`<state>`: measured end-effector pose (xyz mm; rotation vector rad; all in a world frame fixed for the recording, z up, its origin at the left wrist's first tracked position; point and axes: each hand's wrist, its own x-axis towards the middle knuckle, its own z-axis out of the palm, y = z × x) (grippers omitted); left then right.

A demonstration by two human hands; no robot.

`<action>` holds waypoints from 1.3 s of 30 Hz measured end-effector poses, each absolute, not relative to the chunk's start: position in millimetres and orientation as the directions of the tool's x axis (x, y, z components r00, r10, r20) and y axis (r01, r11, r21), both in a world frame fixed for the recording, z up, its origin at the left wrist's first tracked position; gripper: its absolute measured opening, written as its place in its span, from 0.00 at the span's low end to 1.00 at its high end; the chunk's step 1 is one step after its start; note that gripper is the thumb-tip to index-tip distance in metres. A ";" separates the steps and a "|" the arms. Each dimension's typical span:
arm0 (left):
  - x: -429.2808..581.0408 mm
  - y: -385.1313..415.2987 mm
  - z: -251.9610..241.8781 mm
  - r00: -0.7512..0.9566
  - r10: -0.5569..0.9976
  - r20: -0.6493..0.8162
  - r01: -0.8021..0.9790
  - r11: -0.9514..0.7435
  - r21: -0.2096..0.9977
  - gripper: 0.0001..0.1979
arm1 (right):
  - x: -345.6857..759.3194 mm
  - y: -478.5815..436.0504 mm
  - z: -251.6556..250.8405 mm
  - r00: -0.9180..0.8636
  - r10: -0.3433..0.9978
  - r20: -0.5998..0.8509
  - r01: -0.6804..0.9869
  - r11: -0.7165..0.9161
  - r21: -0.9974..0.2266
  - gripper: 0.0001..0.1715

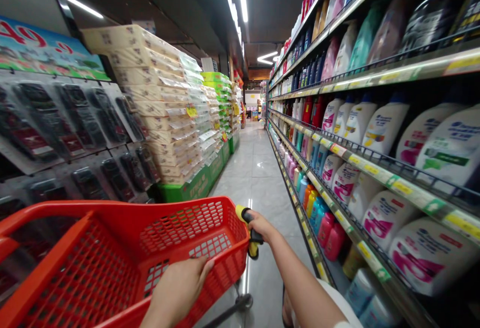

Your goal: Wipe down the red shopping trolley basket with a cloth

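Observation:
A red plastic shopping cart point(240, 263) with perforated walls fills the lower left, and its basket holds nothing that I can see. My left hand point(182, 280) lies over the cart's near rim, thumb along the edge, its other fingers curled out of sight on the inner side. At the right end of the cart, my right hand point(258, 222) is closed around a black and yellow grip point(254, 235). Whether that grip is part of the cart I cannot tell.
Shelves of shampoo bottles point(386, 123) line the right side closely. On the left are a rack of blister-packed goods point(93, 168) and tall stacks of cream-coloured packs point(150, 93) on a green base point(195, 185). A grey tiled aisle point(255, 163) runs ahead between them.

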<state>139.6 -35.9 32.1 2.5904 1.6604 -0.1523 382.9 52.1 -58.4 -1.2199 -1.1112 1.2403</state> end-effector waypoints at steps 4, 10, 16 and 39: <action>144.5 -34.3 36.3 0.381 0.917 -0.122 0.922 -0.387 -0.030 0.29 | 384.5 17.3 -73.7 0.027 0.999 -0.026 -0.150 -0.022 -0.988 0.29; 154.7 -32.9 37.9 0.385 0.915 -0.123 0.914 -0.397 -0.091 0.29 | 379.1 -31.7 -87.4 0.153 0.987 -0.045 -0.237 -0.007 -0.971 0.35; 156.4 -29.2 35.0 0.388 0.914 -0.117 0.914 -0.398 -0.080 0.29 | 337.5 -30.2 -94.2 0.412 0.911 0.010 -0.122 0.066 -0.990 0.38; 163.6 -27.4 38.6 0.344 0.916 -0.206 0.935 -0.354 -0.012 0.38 | 341.1 -28.9 -63.4 0.339 0.912 0.233 0.722 -0.093 -0.685 0.30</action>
